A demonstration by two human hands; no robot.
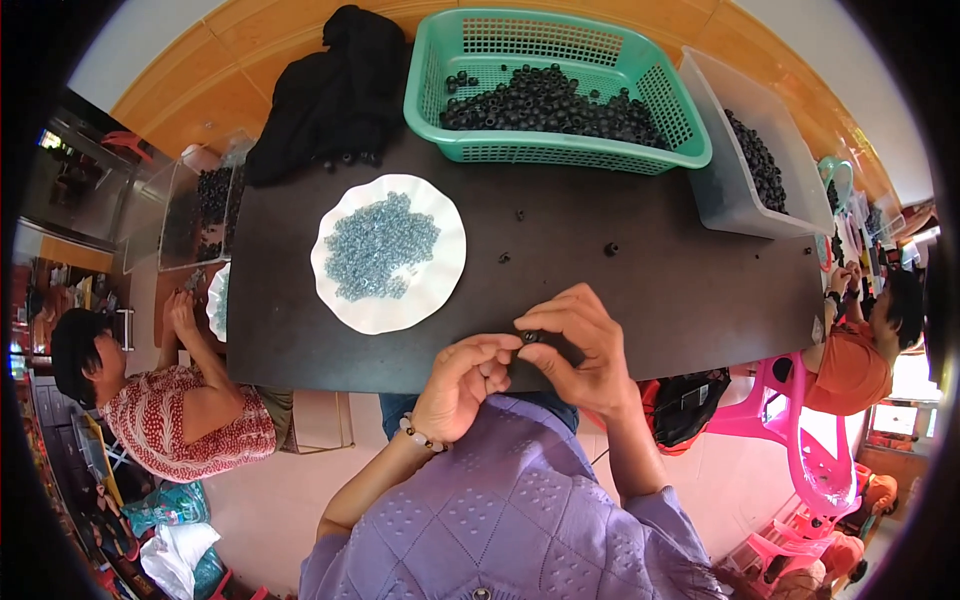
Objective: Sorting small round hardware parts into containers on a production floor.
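Over the table's near edge, my right hand pinches a small round black part with a hole, between thumb and forefinger. My left hand meets it from the other side, its forefinger and thumb tips close together against the part and its other fingers curled in. Whether something tiny sits between those left fingertips is hidden. Beyond my left hand stands a white scalloped plate with a heap of small clear bluish pieces. A few loose black parts lie on the dark tabletop.
At the back, a green plastic basket holds many black parts. To its right is a translucent bin with more. Black cloth lies back left. People sit at the left and right. A pink chair stands at right.
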